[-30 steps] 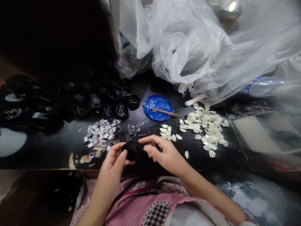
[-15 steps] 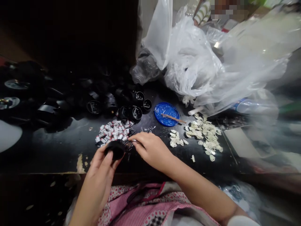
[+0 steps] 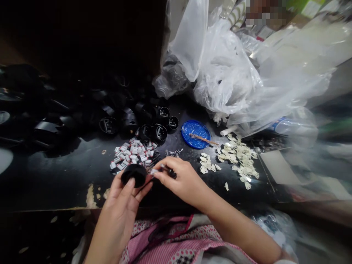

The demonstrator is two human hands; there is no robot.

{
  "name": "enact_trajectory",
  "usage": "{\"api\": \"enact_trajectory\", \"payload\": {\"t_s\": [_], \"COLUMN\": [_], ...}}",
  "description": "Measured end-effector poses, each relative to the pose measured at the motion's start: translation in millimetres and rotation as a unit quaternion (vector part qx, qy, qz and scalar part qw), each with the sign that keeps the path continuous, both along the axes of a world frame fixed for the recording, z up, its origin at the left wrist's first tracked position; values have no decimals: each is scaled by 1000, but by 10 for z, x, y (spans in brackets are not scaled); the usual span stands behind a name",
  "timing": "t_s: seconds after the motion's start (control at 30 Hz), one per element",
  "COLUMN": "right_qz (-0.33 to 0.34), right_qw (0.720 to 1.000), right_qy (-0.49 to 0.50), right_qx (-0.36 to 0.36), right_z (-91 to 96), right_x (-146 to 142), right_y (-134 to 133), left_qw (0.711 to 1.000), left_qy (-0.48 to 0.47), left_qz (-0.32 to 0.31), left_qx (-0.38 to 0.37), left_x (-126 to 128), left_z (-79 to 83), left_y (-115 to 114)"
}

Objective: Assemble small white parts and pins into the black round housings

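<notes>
A black worktable [image 3: 66, 179] spans the scene left to right, its near edge worn pale in patches at left; crumpled clear plastic bags [image 3: 228, 84] fill the far right; a crowd of black housings [image 3: 129, 119] lines the far left, several w/ open round ends facing the camera & metal bits visible inside; a pink patterned garment [image 3: 162, 242] shows at the near edge, below the person's forearms.

At near centre, the left hand [image 3: 123, 198] grips a black cup [image 3: 134, 176], thumb on the near side, other fingers wrapped round & under, the cup tilted just above the table; the right hand [image 3: 180, 178], immediately right of it, pinches a sm. whitish pc [image 3: 154, 171] btwn thumb & index, tips close together, nr the cup's right side; a dark slender item [image 3: 172, 173] sits in its curled fingers, too sm. to identify.

Beyond the right hand, at right, lies a pile of cream flat pcs [image 3: 242, 157]; white cylinders [image 3: 134, 152] w/ red bands heap just beyond the cup; a blue dish [image 3: 192, 128] stands farther off, btwn these piles, a brown stick [image 3: 206, 140] across its right rim; sm. dark pins [image 3: 173, 152] lie nearer than the dish, slightly left.
</notes>
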State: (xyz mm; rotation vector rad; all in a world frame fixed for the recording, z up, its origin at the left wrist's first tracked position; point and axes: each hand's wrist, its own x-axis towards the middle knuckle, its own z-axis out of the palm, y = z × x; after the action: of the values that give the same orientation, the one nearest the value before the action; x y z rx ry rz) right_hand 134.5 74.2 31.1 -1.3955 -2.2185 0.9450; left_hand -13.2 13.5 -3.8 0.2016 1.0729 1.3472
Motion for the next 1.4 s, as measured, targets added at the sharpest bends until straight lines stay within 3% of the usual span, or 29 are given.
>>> {"api": "enact_trajectory", "payload": {"t_s": [0.17,0.33,0.43,0.53,0.67,0.8,0.93,1.03,1.13,1.2,1.4], "right_qz": [-28,-8,-20,-45,-34,-22,-49,-70,-122,-136,-88], "right_qw": [999,1000,998,976,954,975,997,997,982,977,991], "right_qy": [-16,6,-48,-196,-287,-216,-46,44,140,162,97], "right_qx": [18,-25,21,81,81,56,25,-10,-38,-32,36], "right_z": [6,5,-25,-81,-90,-42,-60,-66,-28,-1,8], "right_x": [203,396,494,551,546,470,379,364,390,404,383], "right_y": [-246,-311,-222,-64,86,38,-94,-143,-142,-132,-136], "left_qw": [995,986,991,994,997,999,994,990,994,997,999], "left_qy": [-73,-101,-43,3,25,-11,-91,-103,-83,-67,-7], "left_qz": [-53,-92,-49,-4,44,42,23,43,37,28,18], "left_qx": [-47,-93,-118,-113,-63,-17,-51,-85,-57,-31,-39], "left_x": [208,289,244,184,195,348,485,501,481,474,504], "left_z": [-36,-56,-6,23,25,67,89,80,62,45,7], "left_y": [-60,-125,-84,45,228,234,186,187,174,147,92]}}
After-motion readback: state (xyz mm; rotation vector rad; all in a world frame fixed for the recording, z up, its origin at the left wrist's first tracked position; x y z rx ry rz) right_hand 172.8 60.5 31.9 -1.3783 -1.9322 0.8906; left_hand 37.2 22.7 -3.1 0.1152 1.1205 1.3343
